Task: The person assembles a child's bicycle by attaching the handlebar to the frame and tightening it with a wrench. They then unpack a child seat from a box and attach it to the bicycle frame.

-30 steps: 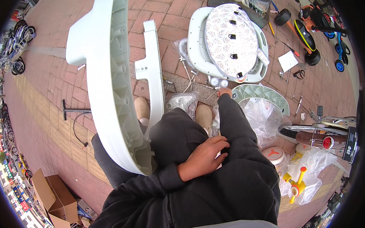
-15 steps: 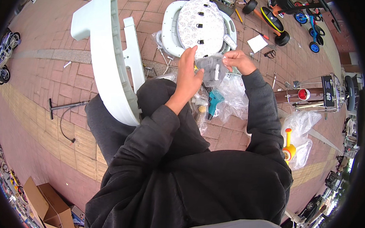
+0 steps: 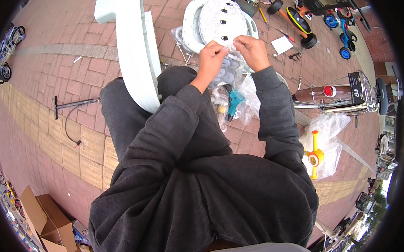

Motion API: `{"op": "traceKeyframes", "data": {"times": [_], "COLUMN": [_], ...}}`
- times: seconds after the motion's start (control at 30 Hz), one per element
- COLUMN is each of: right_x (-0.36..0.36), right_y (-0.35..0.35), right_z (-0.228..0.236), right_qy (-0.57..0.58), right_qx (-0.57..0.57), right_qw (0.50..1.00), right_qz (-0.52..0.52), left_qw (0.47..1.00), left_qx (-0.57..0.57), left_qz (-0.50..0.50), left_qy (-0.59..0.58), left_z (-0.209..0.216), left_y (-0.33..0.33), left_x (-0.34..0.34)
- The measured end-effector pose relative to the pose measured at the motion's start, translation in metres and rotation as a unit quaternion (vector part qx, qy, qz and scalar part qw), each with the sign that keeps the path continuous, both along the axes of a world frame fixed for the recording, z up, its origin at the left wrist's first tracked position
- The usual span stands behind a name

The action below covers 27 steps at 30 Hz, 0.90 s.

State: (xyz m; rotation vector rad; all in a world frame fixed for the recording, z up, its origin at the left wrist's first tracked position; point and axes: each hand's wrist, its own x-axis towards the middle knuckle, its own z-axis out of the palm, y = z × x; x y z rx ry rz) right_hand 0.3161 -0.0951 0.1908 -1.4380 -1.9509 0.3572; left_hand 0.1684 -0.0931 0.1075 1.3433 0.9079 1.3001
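Observation:
Both hands pinch the top of a clear plastic bag (image 3: 227, 69) that holds several grey round parts. My left hand (image 3: 210, 62) grips its left side and my right hand (image 3: 254, 52) its right, fingers close together. Just beyond them a padded white seat (image 3: 222, 19) with black slots rests on a pale plastic base (image 3: 191, 24). Against my left leg leans a large curved white plastic frame piece (image 3: 135, 55). Below the bag, a teal power tool (image 3: 235, 102) lies among clear plastic wrapping (image 3: 250, 93).
On the left lies a hand pump (image 3: 76, 103) with its hose. An open cardboard box (image 3: 53, 225) stands at lower left. To the right are a yellow-orange toy part (image 3: 314, 156) on plastic, a bicycle (image 3: 343, 94), white paper (image 3: 281, 45) and a small blue-wheeled trike (image 3: 345, 35).
My left hand has closed from spread fingers onto the bag's top, beside my right hand. The bag has turned so its grey round parts show. The curved white piece has shifted right in view.

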Motion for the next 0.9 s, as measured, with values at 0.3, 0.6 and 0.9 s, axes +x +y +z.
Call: {"op": "traceKeyframes", "data": {"times": [0.3, 0.6, 0.9], "right_x": [-0.049, -0.066, 0.017], "right_y": [-0.03, -0.022, 0.004], "right_z": [-0.053, -0.064, -0.1], "right_qy": [0.107, 0.002, 0.07], "right_qx": [0.042, 0.193, 0.045], "right_qw": [0.985, 0.966, 0.933], "right_qz": [-0.13, -0.172, -0.351], "left_qw": [0.967, 0.985, 0.959], "left_qx": [-0.148, -0.064, -0.174], "left_qz": [0.04, 0.018, -0.124], "left_qy": [-0.202, -0.159, -0.184], "left_z": [0.005, 0.0, -0.002], "left_y": [0.002, 0.002, -0.002], "left_x": [0.002, 0.005, 0.008]}}
